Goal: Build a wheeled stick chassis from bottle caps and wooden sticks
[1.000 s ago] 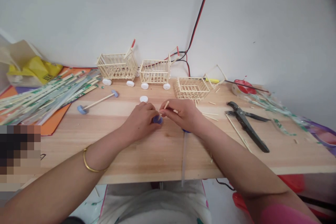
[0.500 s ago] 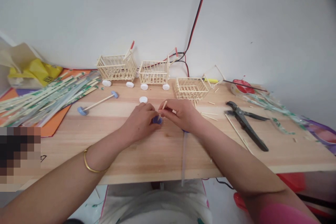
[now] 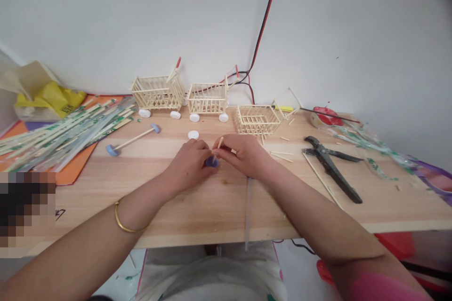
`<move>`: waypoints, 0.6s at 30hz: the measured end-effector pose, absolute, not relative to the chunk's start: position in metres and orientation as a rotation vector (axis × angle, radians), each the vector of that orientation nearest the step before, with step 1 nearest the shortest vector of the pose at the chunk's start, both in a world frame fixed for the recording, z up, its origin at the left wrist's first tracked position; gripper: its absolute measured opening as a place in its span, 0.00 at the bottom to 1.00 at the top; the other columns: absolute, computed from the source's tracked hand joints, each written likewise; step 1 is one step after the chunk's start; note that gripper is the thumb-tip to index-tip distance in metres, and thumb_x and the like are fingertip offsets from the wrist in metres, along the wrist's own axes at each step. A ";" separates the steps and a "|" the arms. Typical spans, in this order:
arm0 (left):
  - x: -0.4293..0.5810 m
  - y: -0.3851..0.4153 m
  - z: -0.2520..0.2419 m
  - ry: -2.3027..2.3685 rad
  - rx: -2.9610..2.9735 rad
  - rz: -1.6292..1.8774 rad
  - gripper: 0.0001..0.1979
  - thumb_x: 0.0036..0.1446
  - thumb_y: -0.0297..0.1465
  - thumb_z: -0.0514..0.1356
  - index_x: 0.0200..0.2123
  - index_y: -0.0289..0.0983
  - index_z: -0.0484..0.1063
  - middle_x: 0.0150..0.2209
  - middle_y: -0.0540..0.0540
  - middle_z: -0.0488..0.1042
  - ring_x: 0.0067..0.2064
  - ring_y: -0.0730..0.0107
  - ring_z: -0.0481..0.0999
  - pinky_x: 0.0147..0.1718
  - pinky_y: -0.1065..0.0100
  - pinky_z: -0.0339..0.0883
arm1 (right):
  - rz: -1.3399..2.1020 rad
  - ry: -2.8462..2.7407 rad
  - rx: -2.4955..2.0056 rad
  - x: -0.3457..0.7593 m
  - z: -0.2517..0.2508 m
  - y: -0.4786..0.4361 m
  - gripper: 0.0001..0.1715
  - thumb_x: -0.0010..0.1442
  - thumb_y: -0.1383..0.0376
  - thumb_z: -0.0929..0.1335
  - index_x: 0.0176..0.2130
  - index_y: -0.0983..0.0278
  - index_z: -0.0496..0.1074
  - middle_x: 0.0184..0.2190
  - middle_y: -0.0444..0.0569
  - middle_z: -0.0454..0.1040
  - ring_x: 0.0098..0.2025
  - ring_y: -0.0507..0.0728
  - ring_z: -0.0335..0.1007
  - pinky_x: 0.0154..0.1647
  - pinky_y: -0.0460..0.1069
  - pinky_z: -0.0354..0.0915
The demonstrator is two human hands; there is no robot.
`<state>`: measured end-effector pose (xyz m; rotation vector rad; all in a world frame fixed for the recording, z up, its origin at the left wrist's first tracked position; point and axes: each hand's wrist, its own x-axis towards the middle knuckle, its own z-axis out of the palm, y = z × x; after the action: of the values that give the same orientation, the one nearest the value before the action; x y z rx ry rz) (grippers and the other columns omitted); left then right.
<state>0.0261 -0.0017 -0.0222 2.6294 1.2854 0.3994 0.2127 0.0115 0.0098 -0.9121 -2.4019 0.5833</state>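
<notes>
Near the middle of the table, my left hand (image 3: 190, 162) has its thumb and fingers closed around a blue bottle cap (image 3: 212, 162). My right hand (image 3: 243, 153) pinches a short wooden stick (image 3: 221, 142), tilted, its lower end at the cap. Whether the stick is fixed to the cap I cannot tell. Just behind my left hand lies a white cap (image 3: 193, 135). To the left rests a stick with a blue cap on each end (image 3: 136, 140). A small wheelless stick basket (image 3: 257, 120) stands behind my right hand.
Two stick carts with white wheels, the larger (image 3: 158, 94) and the smaller (image 3: 207, 99), stand by the wall. Wrapped chopsticks (image 3: 77, 131) lie left. Black pliers (image 3: 332, 167), a loose stick (image 3: 322, 181) and a red-lined bowl (image 3: 326, 117) are right. A glue stick (image 3: 247, 214) overhangs the front edge.
Both hands hold nearly the same pose around the stick and the blue cap. The whole view has shifted very slightly.
</notes>
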 end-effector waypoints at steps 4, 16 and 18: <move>0.026 -0.001 -0.023 1.294 2.634 0.391 0.07 0.52 0.32 0.60 0.32 0.34 0.75 0.33 0.43 0.71 0.37 0.62 0.69 0.35 0.63 0.60 | 0.561 -2.412 -0.920 0.212 0.009 0.012 0.13 0.64 0.60 0.63 0.31 0.65 0.70 0.30 0.47 0.75 0.32 0.51 0.68 0.33 0.45 0.58; 0.027 -0.002 -0.017 1.250 2.559 0.419 0.06 0.53 0.31 0.60 0.32 0.35 0.75 0.33 0.43 0.73 0.39 0.62 0.70 0.37 0.63 0.61 | 0.646 -2.414 -0.948 0.213 0.011 0.010 0.07 0.59 0.62 0.67 0.36 0.64 0.71 0.31 0.47 0.75 0.33 0.52 0.70 0.35 0.47 0.62; 0.027 -0.002 -0.016 1.254 2.551 0.419 0.07 0.54 0.32 0.59 0.33 0.35 0.74 0.33 0.43 0.73 0.39 0.62 0.70 0.38 0.63 0.61 | 0.662 -2.417 -0.934 0.214 0.014 0.009 0.04 0.58 0.65 0.67 0.36 0.64 0.70 0.32 0.47 0.75 0.33 0.52 0.70 0.36 0.47 0.63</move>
<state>0.0272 -0.0022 -0.0156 2.5515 1.2543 0.4189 0.2140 0.0094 0.0140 -0.9344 -2.4175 0.6625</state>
